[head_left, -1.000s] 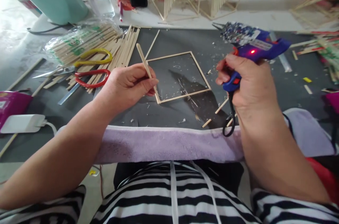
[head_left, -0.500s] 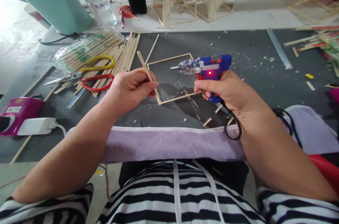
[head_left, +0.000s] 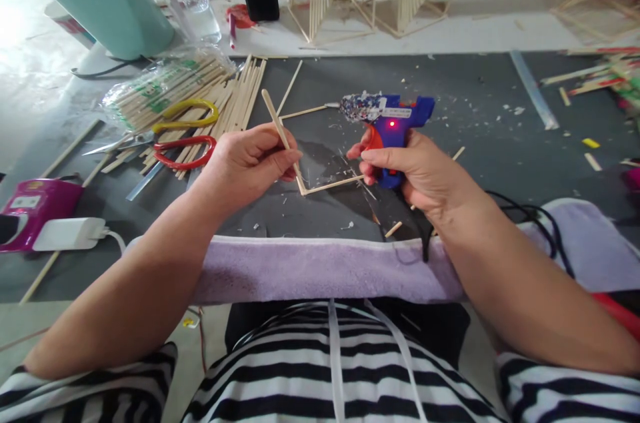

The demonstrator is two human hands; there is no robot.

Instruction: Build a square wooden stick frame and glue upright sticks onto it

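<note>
My left hand (head_left: 263, 159) pinches a thin wooden stick (head_left: 273, 111), which stands tilted with its lower end at the near corner of a stick frame (head_left: 333, 185) lying on the dark mat. Part of that frame is hidden behind my hands and the tool. In my right hand (head_left: 407, 166) is a blue hot glue gun (head_left: 395, 133), its red light lit and its trigger partly covered by my fingers. Its nozzle points left, over the frame's far side, some way from the upright stick. The barrel is crusted with bits of debris.
Scissors (head_left: 187, 155) lie on loose sticks (head_left: 243, 99) beside a bagged bundle (head_left: 155, 86) at left. A magenta power adapter (head_left: 43, 199) sits further left. A clear glue stick (head_left: 534, 93) lies at right. Stick models (head_left: 325, 3) stand behind; a lilac towel (head_left: 320, 269) lines the front edge.
The glue gun in my right hand has shifted slightly up, and its nozzle now overlaps the frame's far side in view. My left hand stays nearly in place with the stick.
</note>
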